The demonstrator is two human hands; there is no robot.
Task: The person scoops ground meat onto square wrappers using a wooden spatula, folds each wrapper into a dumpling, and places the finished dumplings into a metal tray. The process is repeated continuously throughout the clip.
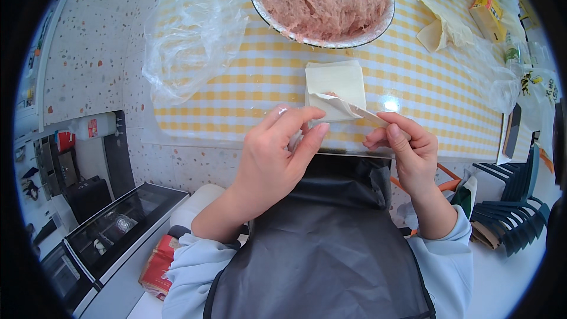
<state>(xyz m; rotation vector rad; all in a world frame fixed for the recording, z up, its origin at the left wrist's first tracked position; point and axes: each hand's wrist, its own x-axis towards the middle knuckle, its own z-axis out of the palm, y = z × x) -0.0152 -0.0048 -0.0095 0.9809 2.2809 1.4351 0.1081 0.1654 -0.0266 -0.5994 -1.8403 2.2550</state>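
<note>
A stack of square dough wrappers (335, 79) lies on the checked tablecloth before me. At its near edge the top wrapper is folded over a bit of minced meat. My right hand (405, 148) pinches a thin flat stick (370, 116) whose far end reaches to the fold. My left hand (283, 148) is at the stack's near left corner, thumb and index finger apart; whether its hidden fingers hold anything I cannot tell. Beyond the stack stands a large bowl (389, 14) heaped with raw minced meat (325, 0).
A crumpled clear plastic bag (195, 40) lies on the left of the table. At the right are loose folded wrappers (445, 31), a yellow box (488, 17) and more plastic bags. The near table edge runs just below my hands, and stacked dark chairs (509, 212) stand at the lower right.
</note>
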